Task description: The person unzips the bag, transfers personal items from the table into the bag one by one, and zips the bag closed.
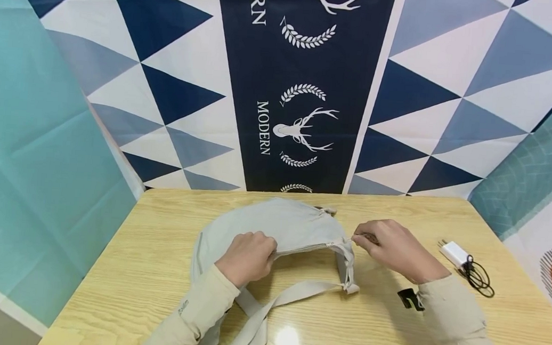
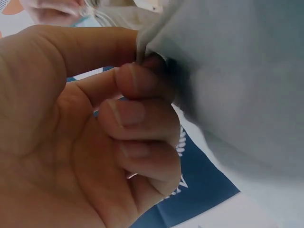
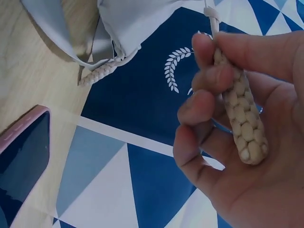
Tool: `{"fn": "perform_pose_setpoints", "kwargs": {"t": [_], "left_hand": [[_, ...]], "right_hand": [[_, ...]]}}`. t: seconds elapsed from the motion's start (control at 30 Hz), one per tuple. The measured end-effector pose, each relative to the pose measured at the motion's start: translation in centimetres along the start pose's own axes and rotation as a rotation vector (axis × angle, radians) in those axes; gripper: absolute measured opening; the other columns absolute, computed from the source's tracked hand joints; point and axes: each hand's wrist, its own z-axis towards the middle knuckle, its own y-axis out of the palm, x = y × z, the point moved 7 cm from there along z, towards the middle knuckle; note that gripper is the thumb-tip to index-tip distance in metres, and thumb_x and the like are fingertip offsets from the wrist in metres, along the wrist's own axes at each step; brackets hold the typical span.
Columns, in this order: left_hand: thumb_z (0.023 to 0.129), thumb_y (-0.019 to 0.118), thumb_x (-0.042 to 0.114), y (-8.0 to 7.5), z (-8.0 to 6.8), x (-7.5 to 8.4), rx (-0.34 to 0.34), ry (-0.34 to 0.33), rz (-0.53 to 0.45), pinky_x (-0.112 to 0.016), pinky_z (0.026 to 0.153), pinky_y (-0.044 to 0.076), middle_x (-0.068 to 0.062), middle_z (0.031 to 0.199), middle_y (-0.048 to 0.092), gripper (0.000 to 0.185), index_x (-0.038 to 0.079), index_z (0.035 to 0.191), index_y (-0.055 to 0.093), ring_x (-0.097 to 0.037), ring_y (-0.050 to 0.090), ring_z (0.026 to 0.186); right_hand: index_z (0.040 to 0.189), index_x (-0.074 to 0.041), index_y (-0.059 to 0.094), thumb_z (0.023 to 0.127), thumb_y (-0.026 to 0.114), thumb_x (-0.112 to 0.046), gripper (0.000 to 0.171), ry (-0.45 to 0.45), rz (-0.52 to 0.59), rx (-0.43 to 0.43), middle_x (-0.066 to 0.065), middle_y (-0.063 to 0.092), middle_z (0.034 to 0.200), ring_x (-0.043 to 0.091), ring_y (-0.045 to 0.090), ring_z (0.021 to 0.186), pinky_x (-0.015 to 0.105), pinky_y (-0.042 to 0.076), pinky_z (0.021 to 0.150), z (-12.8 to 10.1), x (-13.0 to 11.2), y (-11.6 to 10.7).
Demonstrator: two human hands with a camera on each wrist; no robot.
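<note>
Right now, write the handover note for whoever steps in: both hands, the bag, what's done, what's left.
Left hand: pinches the grey bag fabric at the zip edge, holding it down on the wooden table.
Right hand: grips the braided zipper pull at the bag's right end.
Nearby: white charger with black cable to the right; strap trails toward the near edge.
Done: both grips set, bag steadied.
Left: the zip looks closed along its visible length; probably still to be drawn.
</note>
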Motion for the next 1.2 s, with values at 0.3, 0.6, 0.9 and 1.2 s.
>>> {"fn": "perform_pose_setpoints", "kwargs": {"t": [0.3, 0.6, 0.9, 1.2], "left_hand": [[0.091, 0.07, 0.01, 0.4, -0.2, -0.8, -0.081, -0.055, -0.065, -0.025, 0.042, 0.036, 0.004, 0.058, 0.057, 0.023, 0.014, 0.069, 0.066, -0.007, 0.04, 0.047], [0.085, 0.075, 0.008, 1.0, -0.7, 0.6, -0.102, -0.061, 0.008, -0.031, 0.045, 0.046, -0.001, 0.063, 0.063, 0.015, 0.012, 0.072, 0.068, -0.013, 0.054, 0.051], [0.084, 0.076, 0.006, 2.6, -2.2, 2.4, -0.096, -0.034, 0.256, -0.025, 0.038, 0.039, 0.0, 0.053, 0.055, 0.02, 0.012, 0.067, 0.068, -0.006, 0.042, 0.044], [0.084, 0.075, 0.005, 2.1, -3.6, 3.1, -0.106, 0.031, 0.219, -0.023, 0.036, 0.037, 0.0, 0.052, 0.052, 0.024, 0.009, 0.065, 0.061, -0.006, 0.041, 0.043]], "right_hand": [[0.096, -0.017, 0.074, 0.098, 0.064, -0.021, 0.011, 0.045, 0.007, -0.033, -0.007, 0.069, 0.089, 0.009, 0.062, 0.077, 0.037, 0.05, 0.069, -2.7, 1.3, 0.6], [0.087, -0.022, 0.071, 0.095, 0.068, -0.024, 0.009, 0.008, -0.117, 0.035, -0.018, 0.06, 0.074, 0.001, 0.053, 0.066, 0.032, 0.048, 0.061, -5.1, 1.1, 1.4], [0.09, -0.023, 0.071, 0.096, 0.067, -0.019, 0.008, -0.02, -0.071, 0.083, -0.021, 0.062, 0.081, -0.006, 0.053, 0.071, 0.026, 0.05, 0.062, -8.9, -0.8, 4.2], [0.102, -0.023, 0.073, 0.101, 0.06, -0.033, 0.017, -0.029, -0.059, 0.036, -0.017, 0.066, 0.095, 0.002, 0.062, 0.087, 0.034, 0.055, 0.074, -9.2, -0.6, 4.8]]}}
